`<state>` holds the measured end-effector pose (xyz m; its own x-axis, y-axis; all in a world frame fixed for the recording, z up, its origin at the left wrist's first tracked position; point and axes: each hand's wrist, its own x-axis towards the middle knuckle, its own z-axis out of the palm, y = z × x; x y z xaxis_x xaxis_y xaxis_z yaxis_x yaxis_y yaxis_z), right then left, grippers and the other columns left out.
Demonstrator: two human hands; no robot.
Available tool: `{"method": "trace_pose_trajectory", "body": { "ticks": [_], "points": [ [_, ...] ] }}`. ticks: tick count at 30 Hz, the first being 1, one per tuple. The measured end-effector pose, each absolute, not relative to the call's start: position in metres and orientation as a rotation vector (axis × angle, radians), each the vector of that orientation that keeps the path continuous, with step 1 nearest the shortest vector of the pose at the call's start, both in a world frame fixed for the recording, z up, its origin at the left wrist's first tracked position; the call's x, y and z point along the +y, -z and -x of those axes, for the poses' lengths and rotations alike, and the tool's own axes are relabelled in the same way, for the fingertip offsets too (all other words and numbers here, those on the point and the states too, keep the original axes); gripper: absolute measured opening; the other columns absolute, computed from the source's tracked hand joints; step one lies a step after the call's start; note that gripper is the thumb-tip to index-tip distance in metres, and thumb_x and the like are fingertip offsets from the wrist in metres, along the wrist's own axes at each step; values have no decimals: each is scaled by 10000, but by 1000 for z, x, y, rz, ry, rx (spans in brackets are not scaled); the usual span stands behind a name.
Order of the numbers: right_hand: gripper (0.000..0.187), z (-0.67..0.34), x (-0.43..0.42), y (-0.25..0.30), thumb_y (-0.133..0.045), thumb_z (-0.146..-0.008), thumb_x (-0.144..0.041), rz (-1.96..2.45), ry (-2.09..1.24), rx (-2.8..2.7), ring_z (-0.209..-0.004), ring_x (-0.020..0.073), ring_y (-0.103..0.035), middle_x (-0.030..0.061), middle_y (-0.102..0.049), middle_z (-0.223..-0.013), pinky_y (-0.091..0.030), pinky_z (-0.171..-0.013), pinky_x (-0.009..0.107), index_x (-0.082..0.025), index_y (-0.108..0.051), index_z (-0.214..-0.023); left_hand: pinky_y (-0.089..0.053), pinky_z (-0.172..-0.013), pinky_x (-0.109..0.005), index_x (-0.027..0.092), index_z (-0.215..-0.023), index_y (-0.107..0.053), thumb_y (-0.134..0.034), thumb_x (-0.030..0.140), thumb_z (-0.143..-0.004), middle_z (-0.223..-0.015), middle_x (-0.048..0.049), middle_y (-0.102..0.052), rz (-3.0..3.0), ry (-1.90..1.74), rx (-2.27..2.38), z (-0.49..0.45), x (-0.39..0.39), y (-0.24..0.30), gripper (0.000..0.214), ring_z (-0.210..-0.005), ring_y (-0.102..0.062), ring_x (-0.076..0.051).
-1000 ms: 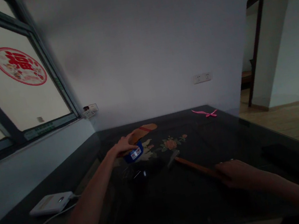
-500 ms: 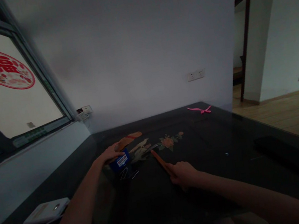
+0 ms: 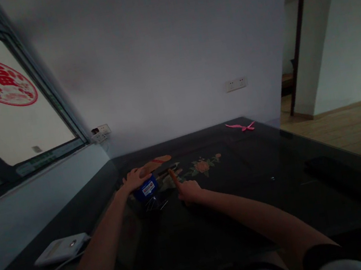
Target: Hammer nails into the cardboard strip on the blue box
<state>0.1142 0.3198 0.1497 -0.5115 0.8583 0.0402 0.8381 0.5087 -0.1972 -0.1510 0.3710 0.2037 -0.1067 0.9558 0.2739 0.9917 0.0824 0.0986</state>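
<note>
Dark counter: right grip closed round hammer, long axis near-far, head far; left grip curled on box, hold unclear.

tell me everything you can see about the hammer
The hammer has an orange-brown handle, wooden-looking, gripped in the right hand and pointing forward, slightly left. Its dark head, probably metal, sits crosswise at the far end, right of the blue box. Whether it touches the table is unclear.
</note>
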Motion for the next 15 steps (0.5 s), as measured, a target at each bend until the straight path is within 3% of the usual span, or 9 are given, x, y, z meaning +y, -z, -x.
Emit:
{"method": "trace_pose_trajectory", "body": {
  "ticks": [3,7,11,15],
  "points": [
    [524,-111,329,-148,-559,-767,-334,1450,-229,-2629,-942,311,-644,190,-677,-1011,-490,-723,396,-153,-498,-1254,-300,-984,-534,201,-1207,-542,-531,538,-788,-1304,-128,-490,1955,756,-2100,130,364,-206,538,-1204,-405,-346],
    [518,-111,336,-147,-562,-772,-330,1423,-215,-2638,-945,303,-645,181,-680,-1014,-488,-734,398,-175,-493,-1260,-409,-943,-408,151,-977,-624,-505,277,-850,-1058,-106,-622,2008,1520,-1782,66,356,-198,215,-1039,-549,-237],
    [320,-116,337,-141,-544,-796,-299,1420,-189,-2613,-900,301,-657,180,-686,-978,-490,-725,381,-159,-624,-1072,-504,-774,-307,175,-882,-633,-485,167,-838,-889,-41,-667,2163,1656,-1679,-12,343,-172,155,-812,-627,-156],
    [248,-130,330,-129,-460,-850,-210,1377,-173,-2566,-849,277,-665,188,-685,-921,-485,-717,342,-100,-660,-947,-497,-776,-289,169,-853,-640,-468,178,-841,-856,-42,-673,2246,1798,-1626,-46,330,-145,172,-825,-629,-159]
  ]
}}
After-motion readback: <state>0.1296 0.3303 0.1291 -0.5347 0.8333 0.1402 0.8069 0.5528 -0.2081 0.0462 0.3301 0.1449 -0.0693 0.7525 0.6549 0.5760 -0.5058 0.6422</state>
